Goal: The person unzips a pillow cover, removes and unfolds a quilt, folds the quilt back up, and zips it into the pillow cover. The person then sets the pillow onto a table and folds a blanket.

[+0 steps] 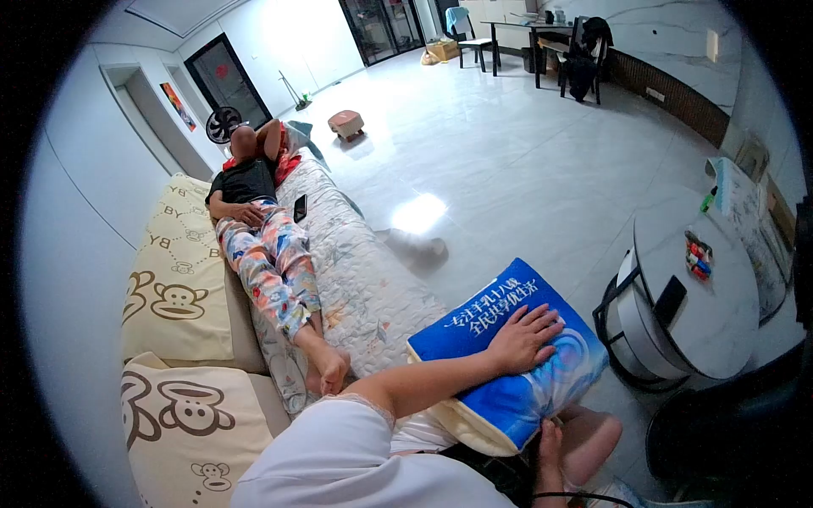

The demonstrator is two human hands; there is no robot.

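Note:
A blue cushion with white printed characters and a cream underside rests across my lap. My left hand lies flat on its top, fingers stretched out and slightly spread. At the cushion's near edge, my right hand is closed on the fabric, which is creased and gathered there. Part of the right hand's fingers is hidden by the cushion.
Another person reclines along the quilted sofa, feet close to my left arm, with a phone alongside. Right of me stands a round table bearing a dark phone and small colourful packets. A stool is farther off.

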